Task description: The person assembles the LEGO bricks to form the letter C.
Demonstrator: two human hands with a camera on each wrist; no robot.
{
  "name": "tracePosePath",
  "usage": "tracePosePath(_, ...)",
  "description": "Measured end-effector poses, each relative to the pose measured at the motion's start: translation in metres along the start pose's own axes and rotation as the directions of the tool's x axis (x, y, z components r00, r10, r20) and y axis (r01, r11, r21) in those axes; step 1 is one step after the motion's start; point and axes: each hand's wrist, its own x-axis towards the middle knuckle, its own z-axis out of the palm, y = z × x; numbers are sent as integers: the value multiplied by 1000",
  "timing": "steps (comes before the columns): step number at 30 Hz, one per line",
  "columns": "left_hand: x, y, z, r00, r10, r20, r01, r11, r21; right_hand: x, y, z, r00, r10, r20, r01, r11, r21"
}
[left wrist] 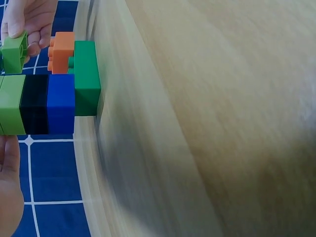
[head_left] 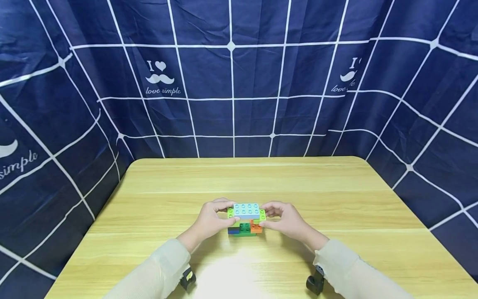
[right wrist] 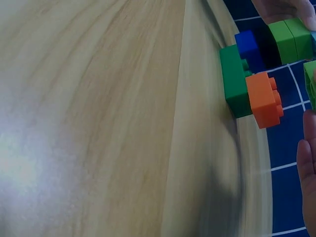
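A small stack of toy building bricks stands on the table between both hands. At its base is a green brick, carrying a blue brick on one side and an orange brick on the other. Above the blue brick come a black brick and lime bricks. A light-blue brick spans the top. My left hand grips the lime end on the left. With thumb and fingers, my right hand pinches the right lime brick, which hangs above the orange brick with a gap between.
The wooden table extends around the stack. Behind and at both sides hangs a dark blue curtain with white lines. Black wrist devices sit below the sleeves near the table's front, where a bright glare lies.
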Motion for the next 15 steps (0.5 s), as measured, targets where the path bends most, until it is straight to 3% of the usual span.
tracePosePath(6, 0, 0, 0, 1000, -2, -2, 2, 1000, -6, 1, -4, 0, 1000, -21, -2, 21, 999, -44)
tracePosePath(15, 1, 0, -1, 1000, -17, 15, 17, 1000, -3, 0, -11, 1, 1000, 11, -3, -11, 999, -45)
